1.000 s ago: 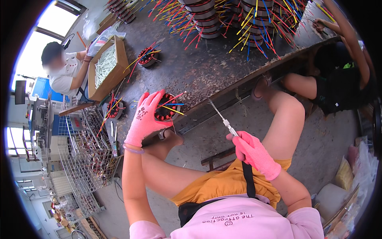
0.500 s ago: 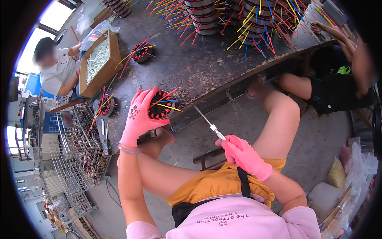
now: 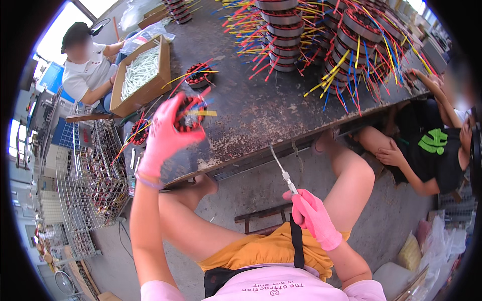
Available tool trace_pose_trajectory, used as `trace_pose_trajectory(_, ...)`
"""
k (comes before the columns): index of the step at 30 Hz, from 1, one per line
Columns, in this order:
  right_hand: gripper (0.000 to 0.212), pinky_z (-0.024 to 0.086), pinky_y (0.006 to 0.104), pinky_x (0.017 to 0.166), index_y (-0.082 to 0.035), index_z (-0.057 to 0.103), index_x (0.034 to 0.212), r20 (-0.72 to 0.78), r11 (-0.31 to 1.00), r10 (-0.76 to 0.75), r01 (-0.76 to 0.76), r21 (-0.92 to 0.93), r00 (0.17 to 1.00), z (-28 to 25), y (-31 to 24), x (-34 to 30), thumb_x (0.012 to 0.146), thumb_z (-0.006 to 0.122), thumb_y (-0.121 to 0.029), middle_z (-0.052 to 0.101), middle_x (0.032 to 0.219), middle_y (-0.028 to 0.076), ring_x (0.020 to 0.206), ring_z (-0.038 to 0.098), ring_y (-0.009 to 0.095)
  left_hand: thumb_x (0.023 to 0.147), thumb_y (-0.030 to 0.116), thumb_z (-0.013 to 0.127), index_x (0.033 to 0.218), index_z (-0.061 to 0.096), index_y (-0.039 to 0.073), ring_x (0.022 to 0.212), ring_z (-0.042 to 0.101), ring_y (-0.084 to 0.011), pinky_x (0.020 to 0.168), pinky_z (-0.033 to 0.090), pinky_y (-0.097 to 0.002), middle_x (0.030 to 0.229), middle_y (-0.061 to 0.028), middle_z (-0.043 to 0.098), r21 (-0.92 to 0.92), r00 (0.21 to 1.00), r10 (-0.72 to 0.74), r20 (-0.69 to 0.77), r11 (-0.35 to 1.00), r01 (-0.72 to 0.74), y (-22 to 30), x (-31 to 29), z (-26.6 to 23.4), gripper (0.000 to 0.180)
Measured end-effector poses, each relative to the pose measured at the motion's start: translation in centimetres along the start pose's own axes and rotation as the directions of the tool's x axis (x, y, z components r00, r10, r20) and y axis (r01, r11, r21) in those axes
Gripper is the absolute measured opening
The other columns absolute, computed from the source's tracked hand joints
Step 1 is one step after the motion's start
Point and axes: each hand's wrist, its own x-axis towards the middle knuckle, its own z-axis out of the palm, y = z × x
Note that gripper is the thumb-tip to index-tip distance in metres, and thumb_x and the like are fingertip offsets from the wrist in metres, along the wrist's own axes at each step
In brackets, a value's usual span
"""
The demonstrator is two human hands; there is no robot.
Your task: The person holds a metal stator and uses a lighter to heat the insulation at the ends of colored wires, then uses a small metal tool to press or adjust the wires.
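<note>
My left hand point(image 3: 161, 135), in a pink glove, grips a motor stator point(image 3: 185, 122) by its ring, above the near left part of the table. Red, blue and yellow leads stick out of the stator to the right, blurred by motion. My right hand point(image 3: 315, 219), also gloved in pink, is closed around the handle of a thin metal-shafted tool point(image 3: 285, 174). The tool's tip points up and left, close to the table's front edge and apart from the stator. Another stator with coloured leads point(image 3: 199, 79) lies on the table beyond my left hand, and a third stator point(image 3: 139, 133) lies left of it.
Tall stacks of wired stators point(image 3: 284, 40) stand at the back of the table point(image 3: 241, 110). A cardboard box point(image 3: 164, 70) of white sticks is at the left, beside a seated person point(image 3: 83, 67). Another person point(image 3: 427, 145) sits at the right. A wire rack point(image 3: 93, 175) stands lower left.
My left hand has lifted the stator up and away from me, turning it. My right hand with its tool has shifted slightly right and lower in the picture. The view itself has moved.
</note>
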Motion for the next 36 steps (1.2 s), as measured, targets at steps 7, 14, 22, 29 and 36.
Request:
trace_pose_trajectory(7, 0.036, 0.027, 0.0205, 0.046, -0.001, 0.057, 0.123, -0.002, 0.998, -0.042, 0.042, 0.035, 0.999, -0.9, -0.2, 0.5, 0.103, 0.051, -0.03, 0.047, 0.063, -0.004, 0.052, 0.036, 0.003, 0.06, 0.041, 0.091, 0.142, 0.044, -0.006, 0.123, 0.059, -0.0293, 0.105, 0.044, -0.0365, 0.132, -0.0217, 0.06, -0.161, 0.984, -0.176, 0.0, 0.972, 0.174, -7.1, 11.0, 1.8, 0.106)
trace_pose_trajectory(14, 0.035, 0.027, 0.0206, 0.047, 0.001, 0.057, 0.122, -0.059, 0.998, -0.034, 0.037, 0.057, 0.998, -1.8, -1.3, 0.1, 0.103, 0.05, -0.029, 0.047, 0.062, -0.003, 0.053, 0.036, 0.004, 0.061, 0.048, 0.087, 0.143, 0.045, -0.004, 0.125, 0.057, -0.0318, 0.106, 0.044, -0.037, 0.135, -0.0208, 0.059, -0.025, 0.959, -0.28, 0.043, 0.959, 0.282, -8.8, 14.3, 5.0, 0.106)
trace_pose_trajectory(22, 0.033, 0.026, 0.021, 0.047, 0.0, 0.057, 0.122, -0.048, 0.996, -0.041, 0.045, 0.081, 0.998, -2.0, -1.3, 0.5, 0.103, 0.051, -0.027, 0.046, 0.062, -0.004, 0.053, 0.035, 0.004, 0.064, 0.051, 0.085, 0.142, 0.047, -0.003, 0.122, 0.059, -0.0323, 0.104, 0.045, -0.0379, 0.133, -0.0215, 0.06, 0.04, 0.964, -0.262, 0.048, 0.965, 0.261, -9.0, 14.5, 5.8, 0.103)
trace_pose_trajectory(29, 0.033, 0.026, 0.0208, 0.047, -0.001, 0.057, 0.123, -0.039, 0.995, -0.027, 0.031, 0.09, 0.999, -2.0, -0.9, 0.4, 0.103, 0.05, -0.027, 0.046, 0.062, -0.004, 0.053, 0.036, 0.004, 0.069, 0.042, 0.086, 0.142, 0.046, -0.006, 0.121, 0.06, -0.0235, 0.104, 0.045, -0.0338, 0.132, -0.0181, 0.062, -0.041, 0.914, -0.354, 0.196, 0.929, 0.368, -7.3, 14.9, 3.5, 0.096)
trace_pose_trajectory(36, 0.034, 0.026, 0.0204, 0.047, -0.001, 0.057, 0.123, -0.04, 0.996, -0.029, 0.032, 0.083, 0.999, -2.0, -0.8, 0.2, 0.103, 0.051, -0.028, 0.046, 0.062, -0.004, 0.053, 0.035, 0.004, 0.07, 0.045, 0.085, 0.14, 0.048, -0.007, 0.121, 0.061, -0.0261, 0.104, 0.044, -0.034, 0.129, -0.019, 0.064, 0.005, 0.933, -0.353, 0.064, 0.935, 0.354, -8.4, 14.0, 4.5, 0.095)
